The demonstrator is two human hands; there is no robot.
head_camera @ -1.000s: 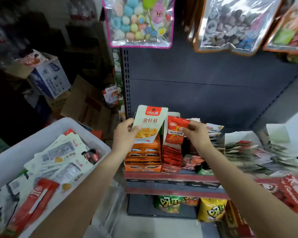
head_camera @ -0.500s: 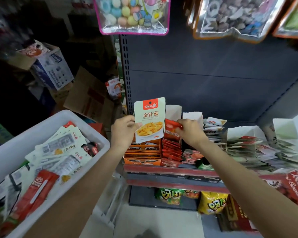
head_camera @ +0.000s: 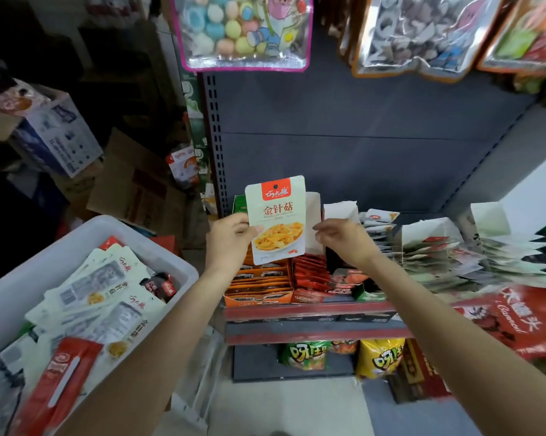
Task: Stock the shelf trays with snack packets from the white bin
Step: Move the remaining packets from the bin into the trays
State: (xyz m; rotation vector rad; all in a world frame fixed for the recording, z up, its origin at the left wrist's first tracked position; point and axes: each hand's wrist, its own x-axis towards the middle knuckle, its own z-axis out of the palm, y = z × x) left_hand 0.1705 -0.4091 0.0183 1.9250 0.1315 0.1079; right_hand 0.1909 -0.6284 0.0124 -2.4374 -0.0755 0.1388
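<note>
White bin (head_camera: 183,269) sits nearest, down-left & well apart from both hands, w/ a loose heap of pale packets (head_camera: 101,297) plus a long red pack (head_camera: 64,369) lying flat inside. Prob parked there so the supply stays w/in arm's reach of the shelf.

Left hand (head_camera: 226,243) pinches a cream packet (head_camera: 276,220) by its lower-left edge, thumb on the front face, other fingers behind it & hidden. Packet stands upright, label toward the camera, most of it rising above & right of the fingertips. Held that way, I'd guess, to read the label & match it to a tray before dropping it in.

Right hand (head_camera: 344,239) is just beside the packet's right edge, fingers (head_camera: 320,229) loosely curled & holding nothing; can't tell if the tips touch the packet. Looks ready to steady it or part a row.

Directly below the left fingertips: orange tray (head_camera: 259,287) w/ packs filed on edge. Below the right fingers: red tray (head_camera: 309,275), also filed upright so fronts show. Past the right hand, further right, trays of pale packets (head_camera: 429,256) fan back along the shelf (head_camera: 309,311). Which tray suits the held packet isn't clear.

Farthest: dark back panel (head_camera: 344,136), candy bags (head_camera: 243,29) hanging overhead.
</note>
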